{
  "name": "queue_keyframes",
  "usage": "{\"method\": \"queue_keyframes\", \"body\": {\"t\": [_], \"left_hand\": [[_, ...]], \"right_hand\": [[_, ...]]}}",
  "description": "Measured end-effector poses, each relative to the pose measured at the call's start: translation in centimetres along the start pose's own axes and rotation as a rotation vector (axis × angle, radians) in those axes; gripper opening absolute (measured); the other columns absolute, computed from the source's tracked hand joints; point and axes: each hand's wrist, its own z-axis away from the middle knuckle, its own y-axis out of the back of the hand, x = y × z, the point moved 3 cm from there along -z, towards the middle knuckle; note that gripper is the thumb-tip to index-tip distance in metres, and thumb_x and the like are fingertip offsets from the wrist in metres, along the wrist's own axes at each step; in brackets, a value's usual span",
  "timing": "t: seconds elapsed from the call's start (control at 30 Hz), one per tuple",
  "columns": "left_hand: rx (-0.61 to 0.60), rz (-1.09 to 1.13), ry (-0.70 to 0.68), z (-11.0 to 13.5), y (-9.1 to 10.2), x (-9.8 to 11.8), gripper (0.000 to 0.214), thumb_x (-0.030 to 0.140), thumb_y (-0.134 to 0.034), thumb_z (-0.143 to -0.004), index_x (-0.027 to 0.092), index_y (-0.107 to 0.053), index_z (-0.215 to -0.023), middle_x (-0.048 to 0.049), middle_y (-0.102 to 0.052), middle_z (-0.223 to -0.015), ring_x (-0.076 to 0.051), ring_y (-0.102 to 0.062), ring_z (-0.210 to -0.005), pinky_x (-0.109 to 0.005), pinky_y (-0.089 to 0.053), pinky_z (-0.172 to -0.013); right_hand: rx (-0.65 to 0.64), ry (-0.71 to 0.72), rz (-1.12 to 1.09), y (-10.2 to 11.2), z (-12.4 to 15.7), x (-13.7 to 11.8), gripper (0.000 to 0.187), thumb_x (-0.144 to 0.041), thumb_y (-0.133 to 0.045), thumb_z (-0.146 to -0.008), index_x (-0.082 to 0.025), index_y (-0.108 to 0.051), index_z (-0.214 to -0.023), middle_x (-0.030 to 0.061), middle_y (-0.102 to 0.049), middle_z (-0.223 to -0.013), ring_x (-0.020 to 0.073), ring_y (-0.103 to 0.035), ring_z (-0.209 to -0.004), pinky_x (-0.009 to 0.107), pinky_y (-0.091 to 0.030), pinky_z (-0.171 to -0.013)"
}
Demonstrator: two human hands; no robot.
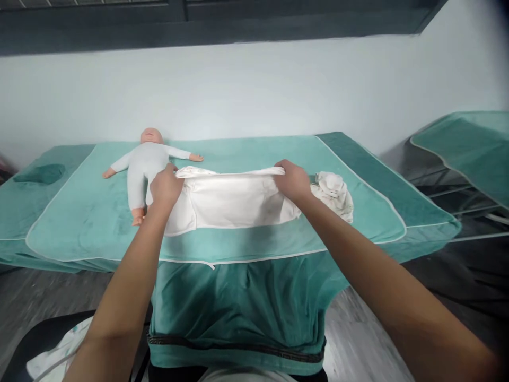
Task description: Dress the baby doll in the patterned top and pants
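Observation:
A white cloth garment [234,199], perhaps baby clothing, is stretched sideways over the green bed cover [99,233]. My left hand [166,187] is closed on its upper left corner, and my right hand [293,181] grips the upper right corner. The top edge is pulled nearly straight between them, while the lower part rests on the cover. Just beyond my left hand lies a baby doll [147,164] in a white suit, on its back with arms spread. Beside my right wrist sits a crumpled white cloth [332,196] with small printed marks.
Behind the bed rises a white wall [254,90]. A second green-covered bed [469,143] stands to the right. A small green pillow [40,173] lies at the left end. At the lower left, a dark chair [32,339] holds a patterned white cloth [55,353].

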Motion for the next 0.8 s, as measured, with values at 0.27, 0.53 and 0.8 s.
{"method": "queue_keyframes", "body": {"t": [0.27, 0.53, 0.8], "left_hand": [[-0.024, 0.013, -0.368, 2.0, -12.0, 4.0, 0.038, 0.01, -0.046, -0.092, 0.014, -0.062, -0.127, -0.0194, -0.062, -0.136, -0.034, -0.054, -0.13, -0.049, -0.045, -0.111], [-0.073, 0.038, -0.254, -1.8, -17.0, 4.8, 0.058, 0.022, -0.046, -0.097, 0.0, -0.046, -0.15, -0.0293, -0.033, -0.167, -0.04, -0.025, -0.16, -0.057, -0.024, -0.129], [0.005, -0.03, -0.28, -7.5, -17.6, 4.9, 0.065, 0.035, -0.046, -0.099, 0.009, -0.039, -0.159, -0.023, -0.019, -0.174, -0.037, -0.009, -0.164, -0.062, -0.009, -0.131]], "right_hand": [[-0.11, 0.452, 0.083, -12.1, 0.9, -4.2, 0.04, -0.021, -0.044, -0.098, -0.012, -0.059, -0.135, 0.0188, -0.059, -0.146, 0.0323, -0.053, -0.132, 0.049, -0.042, -0.112], [-0.125, 0.167, 0.124, -16.0, -3.8, -4.3, 0.052, -0.026, -0.039, -0.102, -0.008, -0.048, -0.15, 0.0229, -0.051, -0.156, 0.0379, -0.043, -0.146, 0.053, -0.041, -0.116], [-0.044, 0.34, 0.092, -17.5, -9.6, -4.6, 0.059, -0.023, -0.037, -0.099, -0.003, -0.042, -0.154, 0.0232, -0.047, -0.157, 0.0379, -0.039, -0.148, 0.058, -0.032, -0.123]]}}
